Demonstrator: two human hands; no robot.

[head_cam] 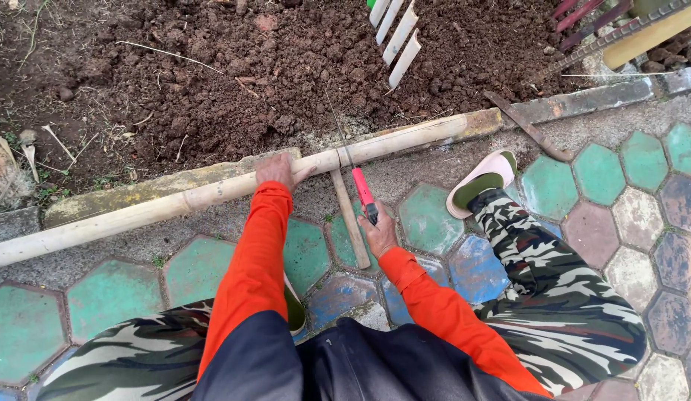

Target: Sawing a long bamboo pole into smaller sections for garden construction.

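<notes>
My left hand (pixel 275 169) presses down on the bamboo pole (pixel 212 194) lying crosswise before me; my right hand (pixel 379 236) grips the red-handled saw (pixel 358 182), blade across it.

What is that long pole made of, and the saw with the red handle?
The pole looks like bamboo: pale, smooth, round, with ring joints. The saw has a thin grey blade, probably metal, and a shiny red handle, likely plastic, held by the right hand.
</notes>
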